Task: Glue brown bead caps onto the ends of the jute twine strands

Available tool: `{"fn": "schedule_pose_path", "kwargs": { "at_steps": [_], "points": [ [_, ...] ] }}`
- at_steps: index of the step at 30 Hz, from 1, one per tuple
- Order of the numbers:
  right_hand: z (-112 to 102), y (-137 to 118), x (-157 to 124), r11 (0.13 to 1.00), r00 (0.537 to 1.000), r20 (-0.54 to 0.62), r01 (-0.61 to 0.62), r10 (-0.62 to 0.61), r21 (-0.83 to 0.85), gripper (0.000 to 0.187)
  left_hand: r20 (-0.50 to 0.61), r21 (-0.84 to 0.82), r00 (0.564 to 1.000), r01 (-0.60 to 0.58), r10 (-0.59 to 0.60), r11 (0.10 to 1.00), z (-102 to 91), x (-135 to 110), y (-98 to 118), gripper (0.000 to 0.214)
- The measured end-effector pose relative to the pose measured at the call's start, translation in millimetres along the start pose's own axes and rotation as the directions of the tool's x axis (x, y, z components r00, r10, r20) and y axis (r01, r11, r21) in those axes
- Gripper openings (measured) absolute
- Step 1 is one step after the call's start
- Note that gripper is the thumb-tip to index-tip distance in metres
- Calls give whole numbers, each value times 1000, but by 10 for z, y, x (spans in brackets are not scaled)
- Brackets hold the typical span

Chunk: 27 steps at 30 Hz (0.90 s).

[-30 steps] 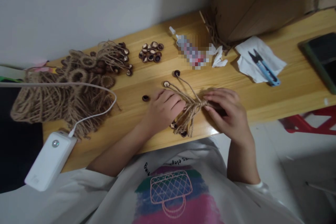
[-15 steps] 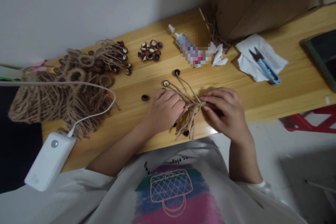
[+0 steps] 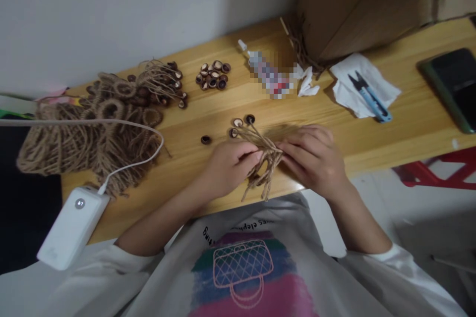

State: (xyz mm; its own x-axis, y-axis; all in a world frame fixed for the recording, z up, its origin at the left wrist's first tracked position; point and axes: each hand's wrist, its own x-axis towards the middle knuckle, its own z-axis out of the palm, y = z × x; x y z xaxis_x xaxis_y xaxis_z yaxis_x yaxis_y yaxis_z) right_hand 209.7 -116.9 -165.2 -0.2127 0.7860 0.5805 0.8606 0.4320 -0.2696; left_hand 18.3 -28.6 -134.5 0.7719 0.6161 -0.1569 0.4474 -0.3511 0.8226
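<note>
A bundle of brown twine (image 3: 268, 158) lies between my hands near the table's front edge, its loose ends fanning toward me. My left hand (image 3: 232, 166) pinches strands on the left of the bundle. My right hand (image 3: 314, 158) grips its knotted end, fingers closed together. Just beyond my left hand sit small dark shell caps (image 3: 238, 122), at least one of them close to the twine tips. Another cap (image 3: 206, 139) rests alone to the left. Which strands each fingertip holds is partly hidden.
At left lie a heap of twine and twine rings (image 3: 111, 109) and a white power bank (image 3: 72, 228) with a cable. Farther back are a pile of caps (image 3: 212, 75) and a glue tube (image 3: 269, 74). Blue thread snips (image 3: 370, 96) rest on tissue (image 3: 344, 81), near a phone (image 3: 451, 89) and cardboard box (image 3: 345, 5).
The twine strands with caps at their far tips have drawn in nearer to me. My left hand has turned, its thumb now showing, and my right hand has shifted slightly left.
</note>
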Motion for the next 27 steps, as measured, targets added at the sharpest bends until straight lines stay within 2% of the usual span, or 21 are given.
{"fn": "schedule_pose_path", "kwargs": {
  "at_steps": [2,4,6,7,9,11,12,14,17,20,22,24,25,27],
  "points": [
    [-15,-31,12,999,999,-41,27,-28,-33,15,99,-315,980,195,-172,929,-15,14,24,29],
    [-23,-48,21,997,997,-68,40,-44,-62,18,203,-516,946,323,-253,793,-12,28,26,30],
    [-17,-44,23,997,997,-66,37,-41,-61,17,231,-574,929,370,-289,731,1,30,12,29],
    [-9,-36,20,998,998,-51,33,-35,-45,16,215,-548,932,362,-291,754,8,25,1,28],
    [13,-11,9,1000,1000,-5,14,-14,15,13,106,-391,965,262,-239,883,17,-3,-25,27],
    [35,15,-7,996,999,36,-19,16,90,13,-24,-97,997,68,-71,993,19,-47,-57,23],
    [44,24,-15,991,998,51,-40,34,124,13,-65,74,997,-36,41,997,20,-71,-76,20],
    [54,37,-26,981,995,78,-78,65,177,14,-103,384,963,-194,251,903,25,-115,-115,16],
    [53,40,-24,971,991,107,-104,83,214,15,-115,690,862,-289,494,664,45,-147,-169,18],
    [42,35,-8,968,987,140,-108,77,227,15,-69,821,731,-345,679,454,59,-141,-204,15],
    [38,35,-1,966,984,161,-111,74,236,16,-5,852,683,-379,731,360,58,-128,-219,15],
    [44,37,-2,965,983,169,-109,69,238,16,41,865,680,-391,732,314,47,-115,-227,15],
    [51,37,-5,966,984,168,-104,65,235,17,61,863,696,-396,715,313,38,-109,-227,17],
    [72,34,-16,973,987,153,-88,55,214,17,100,830,771,-413,629,375,14,-95,-216,22]
  ]
}}
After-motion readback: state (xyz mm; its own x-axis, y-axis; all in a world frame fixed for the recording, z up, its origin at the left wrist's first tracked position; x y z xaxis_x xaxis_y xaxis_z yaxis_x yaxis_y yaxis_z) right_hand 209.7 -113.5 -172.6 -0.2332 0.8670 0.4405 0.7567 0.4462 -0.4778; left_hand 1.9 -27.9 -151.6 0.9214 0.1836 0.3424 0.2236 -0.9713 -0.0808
